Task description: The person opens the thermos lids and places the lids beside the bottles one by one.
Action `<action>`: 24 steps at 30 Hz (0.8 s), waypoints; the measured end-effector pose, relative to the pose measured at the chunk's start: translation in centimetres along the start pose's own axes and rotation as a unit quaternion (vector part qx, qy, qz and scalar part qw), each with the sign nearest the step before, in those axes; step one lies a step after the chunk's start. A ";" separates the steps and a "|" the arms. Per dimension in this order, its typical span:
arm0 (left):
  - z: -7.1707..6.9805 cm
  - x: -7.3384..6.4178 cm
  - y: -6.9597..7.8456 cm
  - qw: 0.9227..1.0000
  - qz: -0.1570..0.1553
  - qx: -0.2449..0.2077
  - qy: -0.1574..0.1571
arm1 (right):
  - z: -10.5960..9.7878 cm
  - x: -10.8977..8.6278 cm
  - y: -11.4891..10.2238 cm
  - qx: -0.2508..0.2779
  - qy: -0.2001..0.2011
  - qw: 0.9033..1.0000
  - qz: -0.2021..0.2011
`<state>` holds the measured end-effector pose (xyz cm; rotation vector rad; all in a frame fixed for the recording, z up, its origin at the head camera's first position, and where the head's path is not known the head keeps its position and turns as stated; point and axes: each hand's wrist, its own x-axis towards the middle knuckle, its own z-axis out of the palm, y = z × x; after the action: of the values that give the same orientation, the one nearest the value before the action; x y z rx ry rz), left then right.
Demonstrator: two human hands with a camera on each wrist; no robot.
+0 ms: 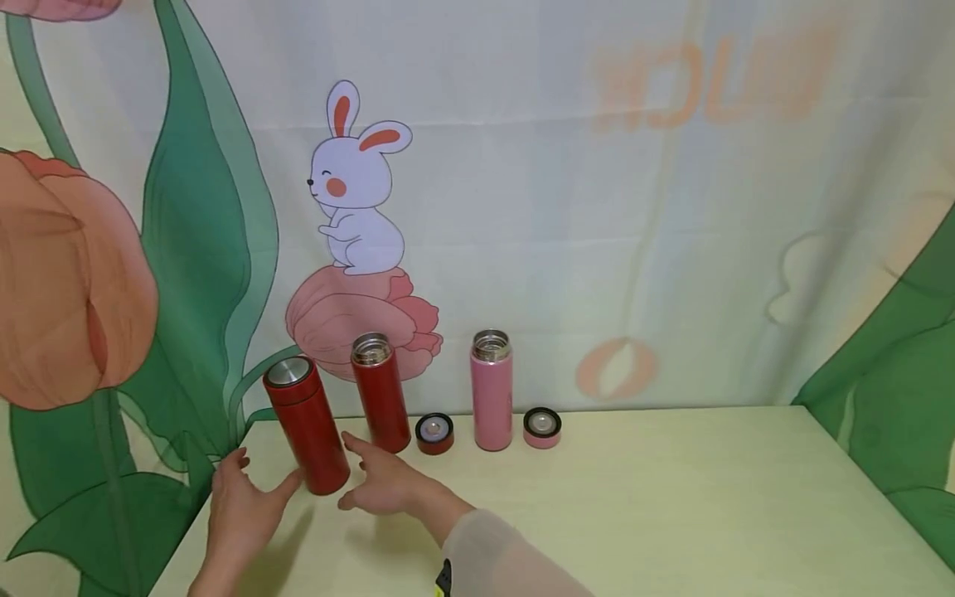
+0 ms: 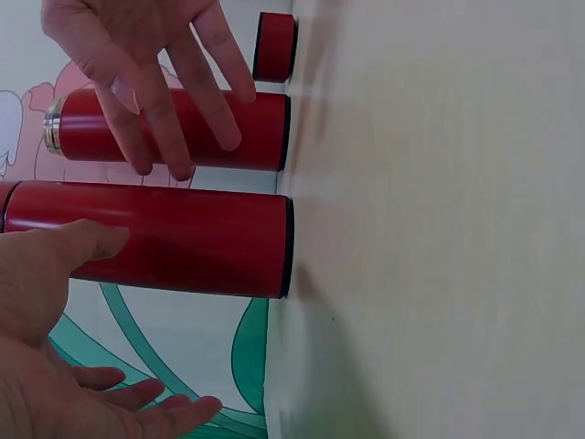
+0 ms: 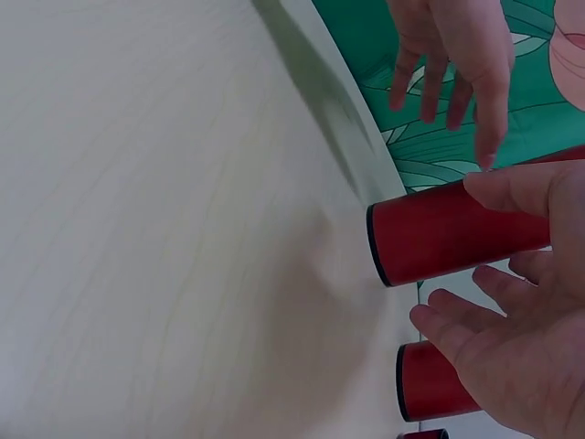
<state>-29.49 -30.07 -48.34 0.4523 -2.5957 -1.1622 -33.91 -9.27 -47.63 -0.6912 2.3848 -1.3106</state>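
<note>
A red thermos with its lid on (image 1: 307, 435) stands at the left end of the table, between my two hands. My left hand (image 1: 242, 512) is on its left side with fingers spread; its thumb tip lies at or very near the bottle wall, contact unclear. On the other side is my right hand (image 1: 390, 482), fingers extended and apart, its thumb in front of the bottle in the right wrist view. Neither hand grips it. Just behind the right hand stands a second red thermos (image 1: 382, 408), lidless, its steel mouth showing. Its red lid (image 1: 435, 434) lies beside it.
Farther right stands a lidless pink thermos (image 1: 492, 405), with a pink lid (image 1: 542, 428) lying next to it, underside up. A printed cloth backdrop (image 1: 522, 207) hangs behind the pale table (image 1: 671, 497). The table's left edge runs close to my left hand.
</note>
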 end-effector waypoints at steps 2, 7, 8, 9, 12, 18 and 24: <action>0.0 0.4 0.2 1.000 0.003 -0.006 -0.021 | 0.1 0.1 -0.3 0.004 -0.001 1.000 0.005; 0.4 1.3 0.6 0.999 0.013 -0.015 -0.051 | 0.2 0.5 -0.9 0.002 0.001 1.000 0.006; 0.5 1.3 0.7 0.998 0.013 -0.017 -0.052 | 0.3 0.6 -1.0 0.001 0.001 1.000 0.003; 0.6 1.4 0.7 0.998 0.012 -0.021 -0.052 | 0.3 0.7 -1.1 0.001 0.000 1.000 0.004; 1.0 1.5 0.9 0.998 0.009 -0.033 -0.053 | 0.4 0.8 -1.1 0.004 -0.001 1.000 0.004; 1.6 1.7 1.1 0.997 0.013 -0.057 -0.060 | 0.4 0.7 -1.1 0.013 -0.001 1.000 0.005; 2.3 1.8 1.3 0.997 0.025 -0.045 -0.065 | 0.3 0.7 -0.8 0.020 0.000 1.000 0.004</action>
<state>-32.21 -28.41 -48.65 0.2996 -2.6333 -1.3268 -34.12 -10.24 -47.14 -0.6695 2.3526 -1.3506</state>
